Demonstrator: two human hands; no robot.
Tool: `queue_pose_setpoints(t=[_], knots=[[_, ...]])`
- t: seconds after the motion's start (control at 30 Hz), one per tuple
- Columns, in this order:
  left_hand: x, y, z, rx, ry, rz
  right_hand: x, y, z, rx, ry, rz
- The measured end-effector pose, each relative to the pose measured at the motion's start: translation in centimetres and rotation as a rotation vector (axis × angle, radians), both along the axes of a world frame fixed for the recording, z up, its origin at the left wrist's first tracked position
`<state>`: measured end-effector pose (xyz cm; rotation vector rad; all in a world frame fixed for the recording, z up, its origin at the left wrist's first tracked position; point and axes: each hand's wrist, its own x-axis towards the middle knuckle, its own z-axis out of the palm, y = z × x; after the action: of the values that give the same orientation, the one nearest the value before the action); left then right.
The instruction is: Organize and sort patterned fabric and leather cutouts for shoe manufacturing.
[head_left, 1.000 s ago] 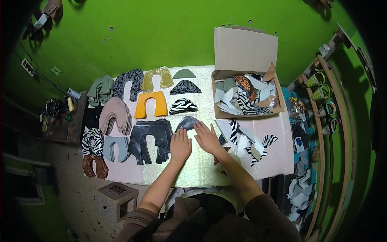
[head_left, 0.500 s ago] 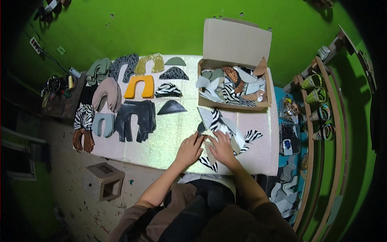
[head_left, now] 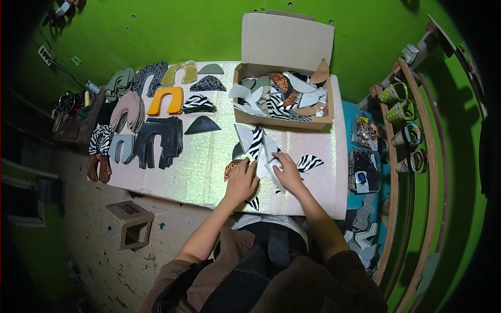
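The left hand (head_left: 241,183) is bending loosely, a leopard-print scrap (head_left: 230,170) lying at its fingertips' nine o'clock, a zebra-striped strip (head_left: 255,142) at one. The right hand (head_left: 288,175) is spreading its fingers over pale scraps (head_left: 265,161), lying toward nine. Whether either is pinching anything, I'm not managing to tell.

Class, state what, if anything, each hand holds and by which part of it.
The left hand and right hand are at the loose scraps; whether either grips one, and where, cannot be told.
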<state>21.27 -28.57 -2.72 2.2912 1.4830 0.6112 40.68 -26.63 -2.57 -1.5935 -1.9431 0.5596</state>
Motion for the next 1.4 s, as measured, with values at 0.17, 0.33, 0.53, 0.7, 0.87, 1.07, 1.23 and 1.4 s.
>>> queue_pose_setpoints(t=[0.17, 0.33, 0.53, 0.7, 0.87, 1.07, 1.23, 1.4], knots=[[1.1, 0.3, -0.4, 0.020, 0.095, -0.025, 0.2, 0.6, 0.9, -0.153, 0.226, -0.010], [2.1, 1.9, 0.7, 0.053, 0.141, 0.002, 1.6, -0.3, 0.8, -0.147, -0.086, -0.092], [0.9, 3.3, 0.7, 0.114, 0.145, 0.078, 1.3, -0.2, 0.2, -0.269, 0.232, 0.027], [-0.8, 3.8, 1.9, 0.047, 0.037, 0.220, 1.3, 1.4, -0.2, -0.155, 0.198, -0.057], [-1.7, 4.1, 3.1, 0.028, -0.111, 0.284, 1.1, 3.9, -0.2, -0.063, 0.009, -0.118], [-1.9, 3.3, 2.7, -0.027, -0.080, 0.214, -1.0, 6.0, -0.3, -0.178, 0.066, -0.070], [-2.3, 2.7, 2.3, -0.064, -0.091, 0.243, -2.6, 7.7, -1.1, -0.219, 0.186, -0.081], [-2.9, 2.2, 1.0, -0.259, -0.285, 0.201, -3.6, 9.3, -2.3, -0.503, 0.427, -0.181]])
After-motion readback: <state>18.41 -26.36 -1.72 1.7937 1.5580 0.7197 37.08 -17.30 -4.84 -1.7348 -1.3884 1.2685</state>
